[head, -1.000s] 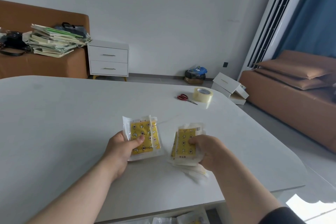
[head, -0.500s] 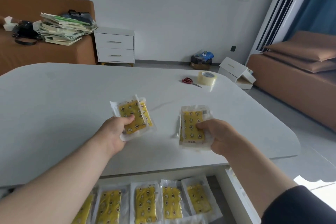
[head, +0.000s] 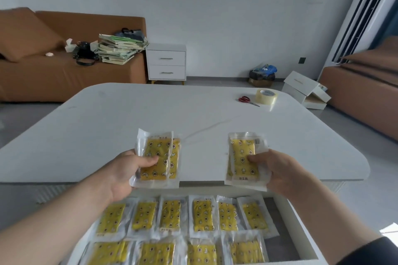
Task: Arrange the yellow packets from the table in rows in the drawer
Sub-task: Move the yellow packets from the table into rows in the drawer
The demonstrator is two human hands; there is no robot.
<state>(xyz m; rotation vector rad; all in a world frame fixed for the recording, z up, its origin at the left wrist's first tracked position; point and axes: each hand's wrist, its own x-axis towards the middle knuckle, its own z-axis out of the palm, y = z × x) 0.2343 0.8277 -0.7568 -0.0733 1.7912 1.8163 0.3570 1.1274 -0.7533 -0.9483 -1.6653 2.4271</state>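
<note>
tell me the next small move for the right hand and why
Probably lower the right hand and lay one of its yellow packets on the bare drawer floor at the right end of the front row. That row looks shorter than the back row.

The drawer [head: 297,228] is standing open under the near edge of the table [head: 150,114]. Packets are lying in it in two rows: six side by side in the back row [head: 202,215], four showing in the front row [head: 155,254]. Over that edge the left hand [head: 122,170] is holding the left stack [head: 163,153] and the right hand [head: 280,170] is holding the right stack [head: 241,153], well apart. Scissors [head: 247,100] are lying at the far right, just left of a tape roll [head: 266,96].
</note>
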